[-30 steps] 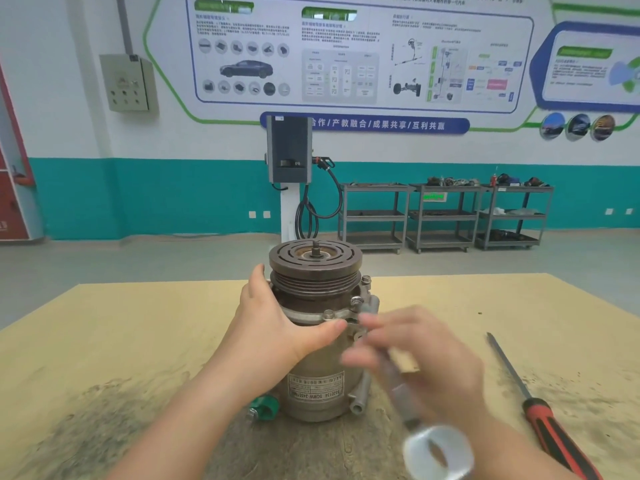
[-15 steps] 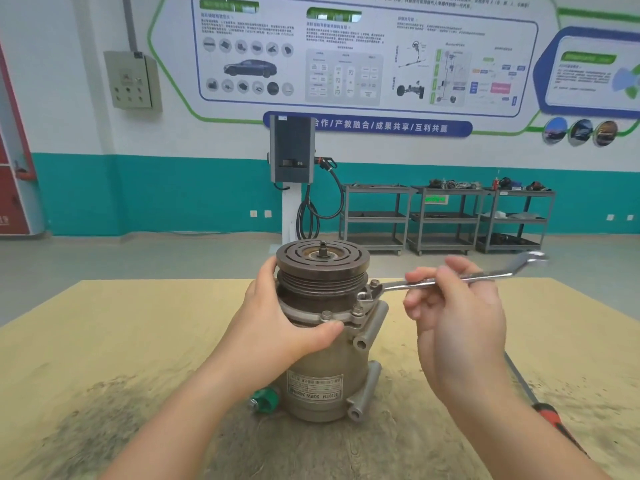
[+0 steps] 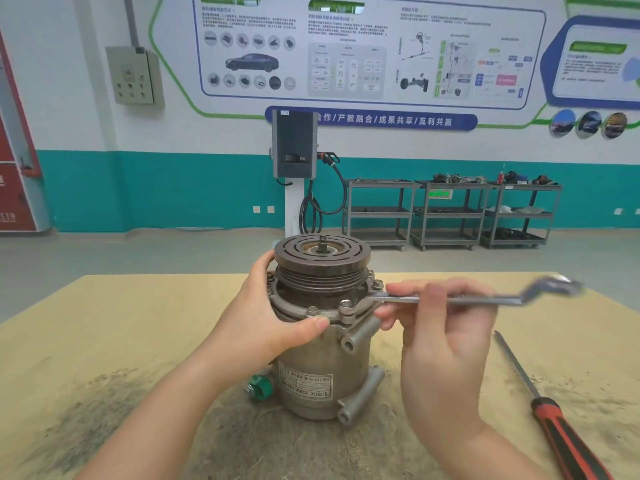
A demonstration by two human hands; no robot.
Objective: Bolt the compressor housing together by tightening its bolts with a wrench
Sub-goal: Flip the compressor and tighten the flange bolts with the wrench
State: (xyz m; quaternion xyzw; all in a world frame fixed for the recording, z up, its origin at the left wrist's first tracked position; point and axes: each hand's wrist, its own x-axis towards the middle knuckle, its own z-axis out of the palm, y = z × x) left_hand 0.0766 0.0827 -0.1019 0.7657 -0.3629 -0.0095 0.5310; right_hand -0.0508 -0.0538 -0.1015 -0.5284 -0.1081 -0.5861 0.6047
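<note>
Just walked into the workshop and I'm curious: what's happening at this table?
A person is bolting a compressor together. The left hand steadies its body on the table, while the right hand holds a wrench reaching to a bolt on the flange. A red-handled screwdriver lies unused alongside.

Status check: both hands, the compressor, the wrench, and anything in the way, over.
Left hand braces compressor. Right hand holds wrench, head at right-side flange bolt. Screwdriver lies clear, right.

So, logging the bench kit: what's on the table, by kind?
Compressor: 1
Wrench: 1, held in the right hand
Screwdriver: 1
Total: 3
</note>
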